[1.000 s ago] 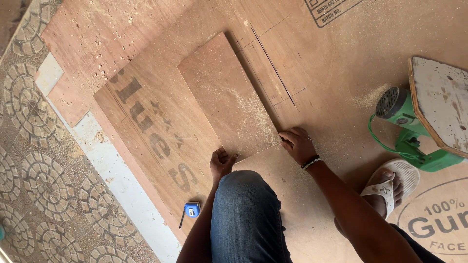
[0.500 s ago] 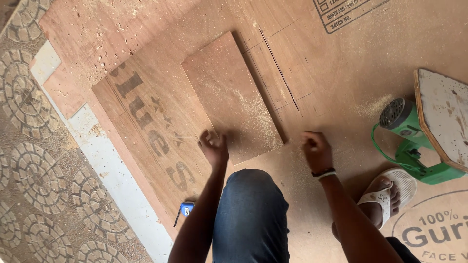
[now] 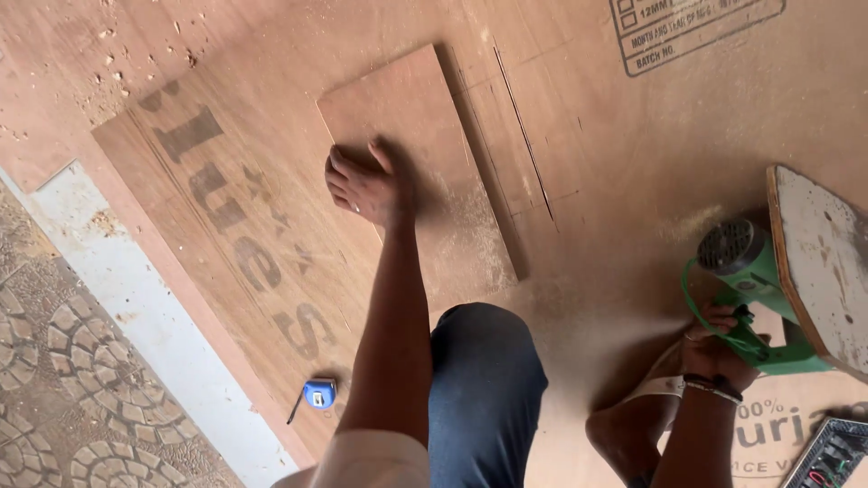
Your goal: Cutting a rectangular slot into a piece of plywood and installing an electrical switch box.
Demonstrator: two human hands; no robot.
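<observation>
On plywood piece point(image 3: 425, 136) — left hand point(image 3: 366, 185)

Green saw point(image 3: 750, 298) crowds right; bare plywood sheet point(image 3: 633, 163) beyond cut panel point(image 3: 425, 163).

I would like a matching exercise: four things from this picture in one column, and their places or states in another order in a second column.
1. left hand
2. right hand
3. tape measure
4. knee

a. grips the green power tool
b. lies on the lettered plywood, near its edge
c. rests flat on the small board
d. bent, in blue trousers

Pairs: 1-c, 2-a, 3-b, 4-d
</observation>
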